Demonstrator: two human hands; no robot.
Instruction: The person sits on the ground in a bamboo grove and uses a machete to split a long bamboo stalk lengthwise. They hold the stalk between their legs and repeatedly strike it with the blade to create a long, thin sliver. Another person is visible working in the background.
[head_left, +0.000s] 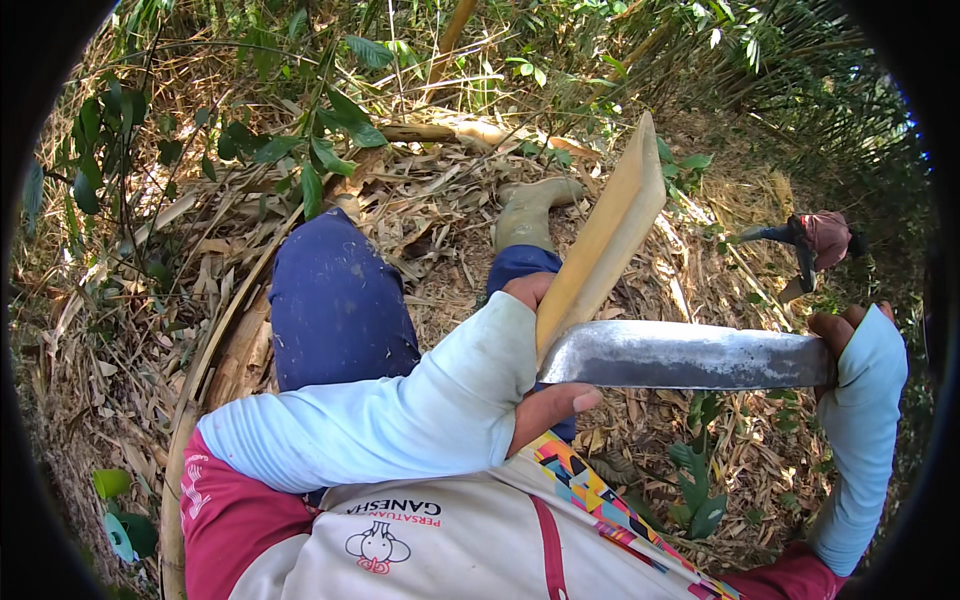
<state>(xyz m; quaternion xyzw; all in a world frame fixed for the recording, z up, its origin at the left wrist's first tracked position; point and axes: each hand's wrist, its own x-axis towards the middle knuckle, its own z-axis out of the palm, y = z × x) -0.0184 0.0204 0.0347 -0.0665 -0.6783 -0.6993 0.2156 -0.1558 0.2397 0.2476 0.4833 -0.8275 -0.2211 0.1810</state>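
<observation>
My left hand [547,412] is closed around the lower end of a long, pale yellow piece of wood or split bamboo [605,225]. The piece tilts up and to the right, and its far end is cut at a slant. In my right hand [846,328] is a machete [690,355], its handle hidden by the fingers. The broad grey blade lies almost level and points left. Its tip end meets the pale piece just above my left thumb; whether it cuts in, I cannot tell. Light blue sleeves cover both forearms up to the hands.
A bent bamboo pole [222,335] curves along my left side. My knee [335,300] and boot [530,210] extend ahead over dry leaves [440,250]. Leafy stems [320,150] hang at upper left. Another person [825,240] bends over at far right. A green thing [112,483] sits lower left.
</observation>
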